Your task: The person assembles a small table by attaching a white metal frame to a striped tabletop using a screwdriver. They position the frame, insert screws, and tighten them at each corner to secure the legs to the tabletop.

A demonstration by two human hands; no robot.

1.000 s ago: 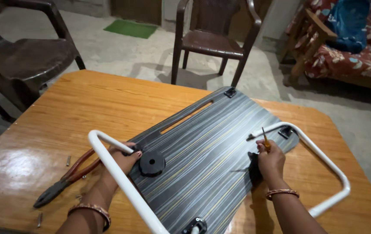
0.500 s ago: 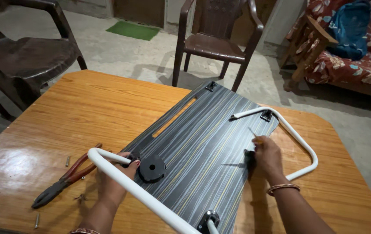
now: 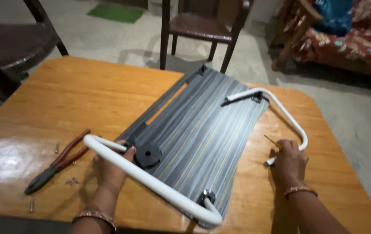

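On the orange wooden table our striped folding tray lies face down, our left hand curled around its near white tube leg and our right hand pinching a thin tool, so the half-loose far leg could, we judge, swing and slip.

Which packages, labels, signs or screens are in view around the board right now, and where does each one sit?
None: no package, label, sign or screen shows. The wooden table carries only the striped grey board with its white tube legs, red-handled pliers and loose screws. The left hand grips the near tube; the right hand is at the far tube's end.
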